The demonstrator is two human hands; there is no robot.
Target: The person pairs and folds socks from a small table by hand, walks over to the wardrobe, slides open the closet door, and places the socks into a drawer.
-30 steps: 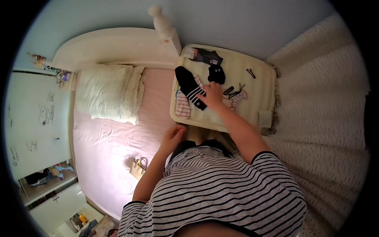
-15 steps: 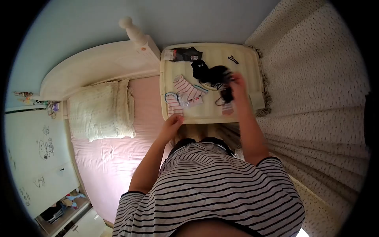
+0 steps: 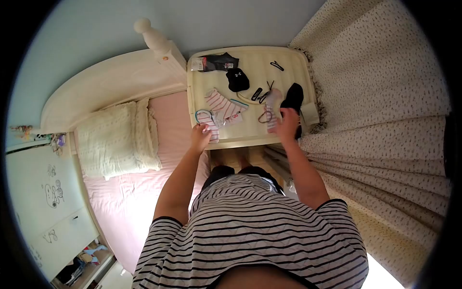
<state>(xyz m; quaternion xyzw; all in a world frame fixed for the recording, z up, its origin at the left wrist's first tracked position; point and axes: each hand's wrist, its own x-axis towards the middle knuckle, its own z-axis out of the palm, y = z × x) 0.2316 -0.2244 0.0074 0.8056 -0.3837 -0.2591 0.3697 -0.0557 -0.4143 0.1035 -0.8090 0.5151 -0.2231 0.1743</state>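
Note:
My right hand (image 3: 288,124) is on the lower part of a long black sock (image 3: 292,96), fingers curled over it, at the right side of the cream plastic lid (image 3: 260,135). Just left of that hand lie a pale patterned sock (image 3: 273,98) and a brown hair tie (image 3: 263,117). My left hand (image 3: 200,138) rests at the left edge of a pink-striped sock (image 3: 212,131), its fingers apart and touching the cloth. A blue hair band (image 3: 197,115) loops beside it. Another striped sock (image 3: 219,101), with a clear packet (image 3: 230,118), lies above.
Farther back are a folded black piece with a white logo (image 3: 237,80), a dark grey sock (image 3: 219,62) with a label, and several black hair clips (image 3: 276,66). A bed with a pillow (image 3: 118,139) stands left; a patterned curtain (image 3: 365,86) hangs right.
My right hand has moved down, and the black sock now lies lengthwise at the right, uncovering clips and the pale sock. My left hand has shifted from the lid's front edge onto the striped sock.

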